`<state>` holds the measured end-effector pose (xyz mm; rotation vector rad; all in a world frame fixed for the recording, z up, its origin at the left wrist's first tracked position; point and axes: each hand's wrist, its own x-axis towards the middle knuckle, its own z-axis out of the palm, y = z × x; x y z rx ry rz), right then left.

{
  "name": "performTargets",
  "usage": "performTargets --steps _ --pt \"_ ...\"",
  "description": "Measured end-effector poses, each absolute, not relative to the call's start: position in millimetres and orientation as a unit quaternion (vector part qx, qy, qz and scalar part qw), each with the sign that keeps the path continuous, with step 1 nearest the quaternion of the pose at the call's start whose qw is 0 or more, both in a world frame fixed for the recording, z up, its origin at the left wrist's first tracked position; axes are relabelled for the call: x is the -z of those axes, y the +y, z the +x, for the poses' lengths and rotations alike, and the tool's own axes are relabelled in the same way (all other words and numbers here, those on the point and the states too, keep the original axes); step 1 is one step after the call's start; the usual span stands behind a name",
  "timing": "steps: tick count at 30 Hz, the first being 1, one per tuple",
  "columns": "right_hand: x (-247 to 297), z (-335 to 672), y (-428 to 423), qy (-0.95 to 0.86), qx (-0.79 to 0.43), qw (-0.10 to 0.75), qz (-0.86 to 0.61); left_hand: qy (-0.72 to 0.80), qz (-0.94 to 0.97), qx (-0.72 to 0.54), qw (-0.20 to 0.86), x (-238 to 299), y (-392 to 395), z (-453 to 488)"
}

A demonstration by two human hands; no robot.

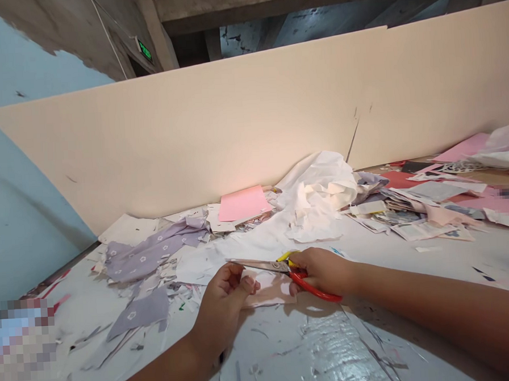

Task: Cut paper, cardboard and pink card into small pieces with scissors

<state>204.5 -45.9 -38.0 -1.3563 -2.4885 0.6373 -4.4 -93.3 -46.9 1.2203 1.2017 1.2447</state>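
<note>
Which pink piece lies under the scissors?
The pale pink scrap between left hand and right hand, under the red scissors; the brighter pink sheet lies farther back.

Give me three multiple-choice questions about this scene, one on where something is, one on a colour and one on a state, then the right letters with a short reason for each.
1. Where does the pink sheet lie?
A. In a cardboard box
B. Against the foot of the cream board
C. On a chair

2. What colour is the larger handle of the scissors in the right hand?
A. Red
B. Blue
C. Black

3. What state is the white material in?
A. Rolled tight
B. Folded flat
C. Crumpled in a heap

Answers:
1. B, because the sheet sits at the board's lower edge among paper scraps.
2. A, because a red loop curves out below the hand.
3. C, because it bunches up in creased folds.
</note>
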Motion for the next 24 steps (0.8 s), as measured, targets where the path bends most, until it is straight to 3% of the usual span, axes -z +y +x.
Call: performTargets --steps 7,17,24 --pt "47.5 204.8 -38.0 -0.794 -0.223 0.201 -0.529 0.472 0.478 -0.518 0.530 46.4 -87.9 -4.7" --pt "39.0 210.9 -25.6 -0.755 -0.150 0.135 -0.624 0.433 0.476 -0.522 0.560 47.9 -88.6 -10.1" --pt "39.4 215.5 -25.6 -0.796 -0.063 0.168 -0.578 0.466 0.464 -0.504 0.560 45.5 -88.9 -5.6"
